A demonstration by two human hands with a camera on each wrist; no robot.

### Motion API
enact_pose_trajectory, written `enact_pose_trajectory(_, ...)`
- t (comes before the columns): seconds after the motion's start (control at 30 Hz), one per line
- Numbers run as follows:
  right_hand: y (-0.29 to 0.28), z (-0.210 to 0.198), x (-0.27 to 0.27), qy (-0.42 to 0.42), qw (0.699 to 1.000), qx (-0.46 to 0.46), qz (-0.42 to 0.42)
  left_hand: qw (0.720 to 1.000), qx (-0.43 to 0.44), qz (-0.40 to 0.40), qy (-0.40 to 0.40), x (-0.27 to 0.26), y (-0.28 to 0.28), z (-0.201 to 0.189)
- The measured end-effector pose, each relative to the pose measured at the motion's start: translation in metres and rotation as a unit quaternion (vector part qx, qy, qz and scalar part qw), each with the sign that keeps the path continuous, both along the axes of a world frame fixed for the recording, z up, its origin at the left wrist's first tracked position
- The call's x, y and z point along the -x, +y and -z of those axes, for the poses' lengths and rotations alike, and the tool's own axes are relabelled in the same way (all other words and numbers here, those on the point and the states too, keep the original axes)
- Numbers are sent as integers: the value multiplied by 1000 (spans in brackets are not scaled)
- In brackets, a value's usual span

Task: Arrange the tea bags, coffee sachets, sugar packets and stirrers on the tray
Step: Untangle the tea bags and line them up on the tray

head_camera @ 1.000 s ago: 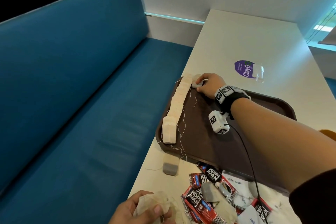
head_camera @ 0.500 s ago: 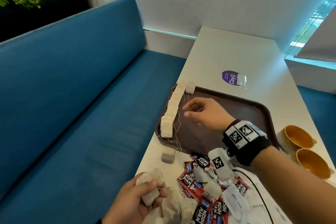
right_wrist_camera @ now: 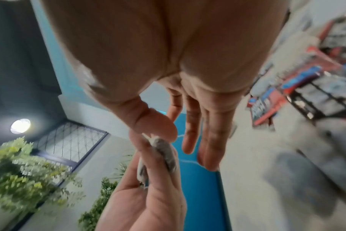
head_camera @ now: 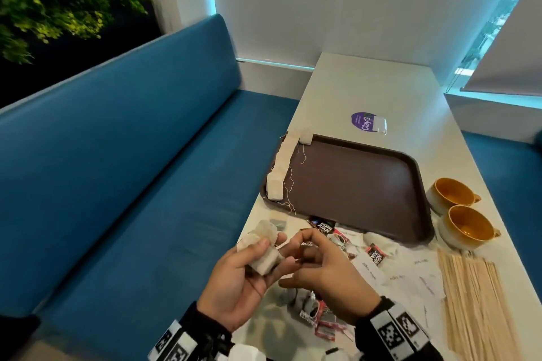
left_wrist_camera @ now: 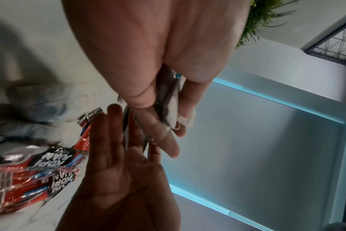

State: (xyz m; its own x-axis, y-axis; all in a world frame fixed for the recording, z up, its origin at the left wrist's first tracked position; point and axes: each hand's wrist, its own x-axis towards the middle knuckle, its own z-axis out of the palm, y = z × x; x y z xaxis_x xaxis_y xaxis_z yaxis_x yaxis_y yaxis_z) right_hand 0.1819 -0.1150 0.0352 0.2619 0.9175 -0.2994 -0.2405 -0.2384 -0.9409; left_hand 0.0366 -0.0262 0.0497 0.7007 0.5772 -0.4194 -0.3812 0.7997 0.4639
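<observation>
We are seeing the tray [head_camera: 352, 184] lying mid-frame on the surface [head_camera: 366, 88], a row of tea bags [head_camera: 280, 168] lining its left edge. Lower centre, our left hand [head_camera: 234, 281] is gripping loose tea bags [head_camera: 262, 246]; our right hand [head_camera: 325, 269] is pinching at them.

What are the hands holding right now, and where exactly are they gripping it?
The left hand grips a clump of pale paper tea bags between thumb and fingers. The right hand pinches the clump's near edge.
</observation>
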Motion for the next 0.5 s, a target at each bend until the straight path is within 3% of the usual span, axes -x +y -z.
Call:
enact_pose_trajectory(0.07,-7,-1,5,66,997,-23,22,1000,10,-2,-15,1,-5,-1)
enact_pose_trajectory(0.13,-12,-3,7,80,996,-28,28,1000,17,-7,-24,2,-10,-1)
enact_pose_trajectory(0.5,-28,-6,4,-50,998,26,41,999,-32,-8,-6,6,-13,1)
